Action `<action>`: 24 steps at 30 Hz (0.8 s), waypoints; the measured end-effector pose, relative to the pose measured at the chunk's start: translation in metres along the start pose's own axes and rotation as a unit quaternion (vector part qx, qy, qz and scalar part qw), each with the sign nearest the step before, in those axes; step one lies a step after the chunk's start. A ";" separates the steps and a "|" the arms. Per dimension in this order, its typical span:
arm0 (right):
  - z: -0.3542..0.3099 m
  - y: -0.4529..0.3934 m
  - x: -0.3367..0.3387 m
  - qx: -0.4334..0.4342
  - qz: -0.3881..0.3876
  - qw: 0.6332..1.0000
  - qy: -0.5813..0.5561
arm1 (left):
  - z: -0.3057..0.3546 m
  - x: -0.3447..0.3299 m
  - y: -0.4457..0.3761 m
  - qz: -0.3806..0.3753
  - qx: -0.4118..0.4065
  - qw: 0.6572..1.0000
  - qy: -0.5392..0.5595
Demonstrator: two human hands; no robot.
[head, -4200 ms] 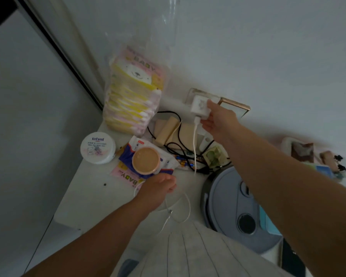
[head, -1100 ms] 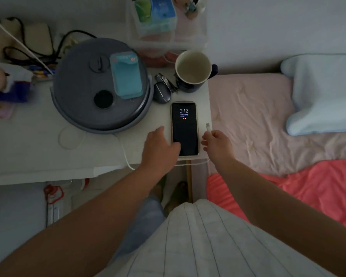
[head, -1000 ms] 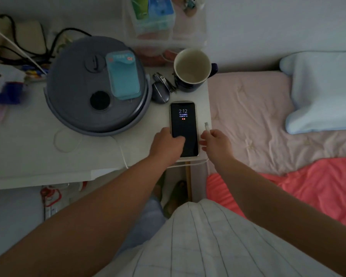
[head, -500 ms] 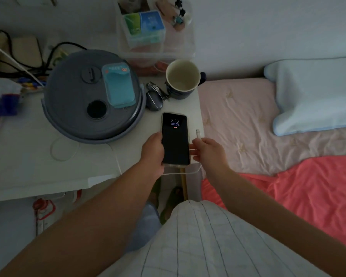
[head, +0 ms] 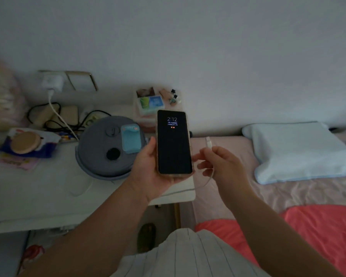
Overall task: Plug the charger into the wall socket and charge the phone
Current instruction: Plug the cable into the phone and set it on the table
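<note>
Phone (head: 174, 142) held upright in left hand (head: 148, 172), lifted clear of white table (head: 38, 192), screen toward the camera, lit, showing 2:12 with small lines of text below, too small to read; thumb laid along the phone's left edge, remaining fingers curled round behind, tips just visible at the right edge; lower end seated in the palm. Right hand (head: 224, 166) just beside the phone on its right, thumb and forefinger pinched on white cable (head: 207, 179) a little below its connector (head: 208, 142), other fingers loosely curled; connector pointing upward, level with mid-screen, apart from the phone, not inserted. Cable looped down from the pinch, passed under the left wrist along the table's front edge, then on toward the left behind the forearm; upper run seen rising across the table clutter to white charger (head: 52, 82). Charger seated in wall socket (head: 68, 81) at upper left, beside a gold-framed plate. On the table: grey round device (head: 100, 154) with teal case (head: 131, 141) lying on top, just left of the held phone; black leads and beige blocks behind it; clear organiser box (head: 150, 105) against the wall, partly hidden by the phone's top. Pale blue pillow (head: 300, 152) on pink sheet (head: 228, 198) at right, red blanket (head: 318, 232) nearer the camera. Light dim, left edge of view blurred
</note>
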State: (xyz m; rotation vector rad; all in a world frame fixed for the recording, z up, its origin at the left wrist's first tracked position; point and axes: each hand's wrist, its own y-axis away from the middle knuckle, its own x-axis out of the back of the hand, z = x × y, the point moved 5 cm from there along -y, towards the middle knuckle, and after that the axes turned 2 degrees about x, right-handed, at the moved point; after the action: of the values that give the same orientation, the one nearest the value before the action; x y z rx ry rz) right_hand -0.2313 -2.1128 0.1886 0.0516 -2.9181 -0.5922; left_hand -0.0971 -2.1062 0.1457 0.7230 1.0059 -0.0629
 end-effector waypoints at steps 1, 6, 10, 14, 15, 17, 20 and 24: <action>-0.009 0.007 0.001 0.013 0.003 1.000 0.010 | 0.006 -0.008 0.004 -0.017 -0.017 1.000 0.010; -0.047 0.047 -0.011 0.063 -0.046 0.996 0.038 | 0.034 -0.055 0.023 -0.078 -0.082 0.993 0.024; -0.069 0.071 -0.025 0.076 -0.094 0.993 0.014 | 0.045 -0.086 0.032 -0.100 -0.120 0.987 0.040; -0.078 0.078 -0.026 0.052 -0.111 0.992 -0.030 | 0.044 -0.095 0.037 -0.088 -0.144 0.985 0.028; -0.079 0.078 -0.025 0.046 -0.109 0.992 -0.039 | 0.043 -0.096 0.038 -0.085 -0.146 0.985 0.030; -0.079 0.079 -0.025 0.042 -0.110 0.992 -0.042 | 0.041 -0.097 0.038 -0.080 -0.150 0.985 0.037; -0.079 0.080 -0.025 0.052 -0.118 0.991 -0.031 | 0.038 -0.095 0.039 -0.080 -0.152 0.984 0.043; -0.076 0.080 -0.026 0.053 -0.120 0.991 -0.011 | 0.039 -0.092 0.041 -0.086 -0.148 0.984 0.055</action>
State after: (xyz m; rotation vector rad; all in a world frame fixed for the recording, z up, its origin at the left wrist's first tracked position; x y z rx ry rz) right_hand -0.1930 -2.0667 0.2843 0.4167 -2.9844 -0.4725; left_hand -0.1043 -2.1223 0.2523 0.3698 1.1539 -0.0229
